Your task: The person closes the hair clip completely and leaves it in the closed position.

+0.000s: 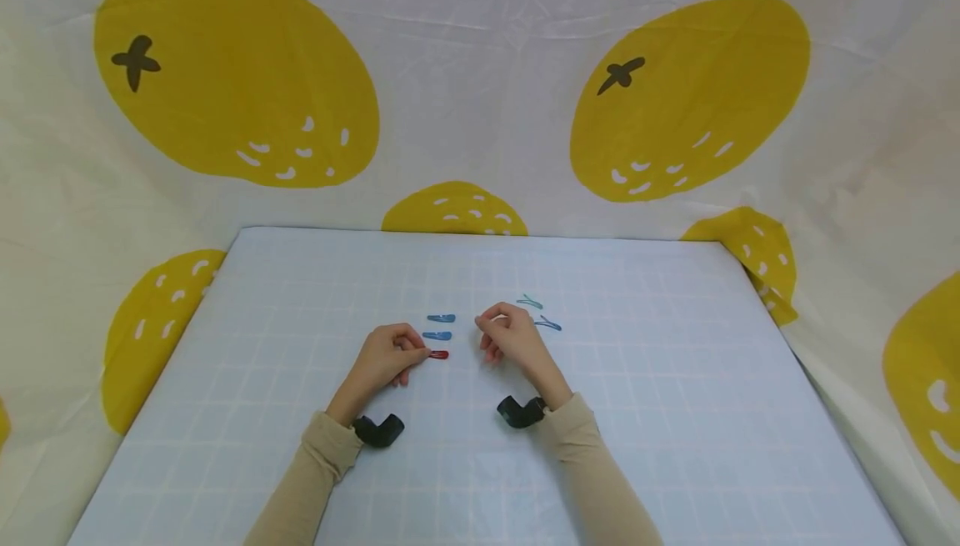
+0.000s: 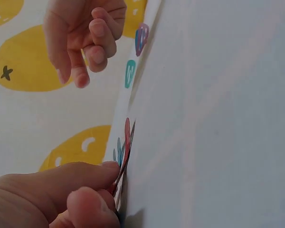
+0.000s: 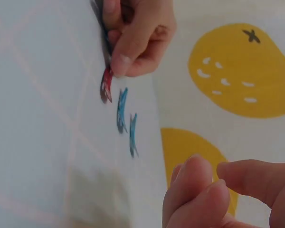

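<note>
Between thumb and finger, the left hand [image 1: 389, 354] pinches one end of a red hair clip [image 1: 439, 354] at the table surface; the left wrist view shows the clip's [image 2: 127, 135] other end pointing away from the fingertips. Two blue clips [image 1: 441, 318] [image 1: 437, 336] lie just beyond it, one behind the other. The right hand [image 1: 515, 341] hovers to the right of them with bent fingers, and in the right wrist view this hand [image 3: 204, 194] has nothing between thumb and fingers. Beside it on the right lie a teal clip [image 1: 529, 302] and a darker blue clip [image 1: 548, 324].
A pale checked cloth covers the table [image 1: 225, 413]. Behind and beside it hangs a white curtain [image 1: 472, 71] with large yellow fruit prints. Each wrist carries a black device, one on the left [image 1: 378, 431] and one on the right [image 1: 521, 413].
</note>
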{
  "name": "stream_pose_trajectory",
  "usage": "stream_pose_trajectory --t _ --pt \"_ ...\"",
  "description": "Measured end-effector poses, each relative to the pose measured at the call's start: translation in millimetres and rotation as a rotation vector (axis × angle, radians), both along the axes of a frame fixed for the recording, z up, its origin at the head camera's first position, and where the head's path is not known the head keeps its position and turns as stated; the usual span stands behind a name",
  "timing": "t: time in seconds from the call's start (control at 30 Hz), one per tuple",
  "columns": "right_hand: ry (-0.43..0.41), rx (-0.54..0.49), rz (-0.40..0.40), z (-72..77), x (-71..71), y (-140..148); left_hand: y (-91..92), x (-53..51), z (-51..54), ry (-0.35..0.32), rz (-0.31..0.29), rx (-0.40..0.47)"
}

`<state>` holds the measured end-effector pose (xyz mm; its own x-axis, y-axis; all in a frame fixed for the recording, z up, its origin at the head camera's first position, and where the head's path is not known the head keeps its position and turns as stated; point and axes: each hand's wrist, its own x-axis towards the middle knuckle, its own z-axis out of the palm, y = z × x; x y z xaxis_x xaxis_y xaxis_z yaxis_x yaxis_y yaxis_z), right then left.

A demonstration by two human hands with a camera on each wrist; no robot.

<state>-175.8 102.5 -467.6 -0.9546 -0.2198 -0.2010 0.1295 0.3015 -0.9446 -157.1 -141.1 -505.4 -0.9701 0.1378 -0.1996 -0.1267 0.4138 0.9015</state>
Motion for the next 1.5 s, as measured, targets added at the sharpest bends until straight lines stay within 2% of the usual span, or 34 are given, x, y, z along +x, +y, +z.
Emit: stream_pose_trajectory --t 0.2,0.43,0.67,0.83,0.97,1.13,1.3,1.5 --pt "0.037 -0.053 -0.026 7.3 -4.6 21.6 -5.3 0.0 5.3 -0.035 -0.025 0.038" --pt "0.067 -0.083 -0.071 8.8 -9.5 51.4 -9.0 -1.5 17.2 0.014 -0.092 0.081" --pt "0.103 -0.096 -0.092 7.9 -11.0 71.7 0.0 -6.0 23.8 0.05 -0.126 0.127" --pt "0.12 -0.117 -0.112 7.2 -11.5 84.3 15.3 -9.9 28.7 0.092 -0.18 0.231" --pt "0.128 -0.127 -0.136 4.9 -12.3 93.5 31.4 -13.1 31.7 0.091 -0.196 0.295" --pt "0.127 -0.147 -0.171 1.0 -13.8 104.2 53.2 -15.9 32.8 0.097 -0.166 0.277" --pt "0.163 -0.201 -0.183 -2.8 -15.2 112.1 78.0 -15.6 31.6 0.098 -0.153 0.267" --pt "0.222 -0.272 -0.175 -15.7 -17.0 116.2 108.1 -16.3 24.3 0.093 -0.151 0.272"
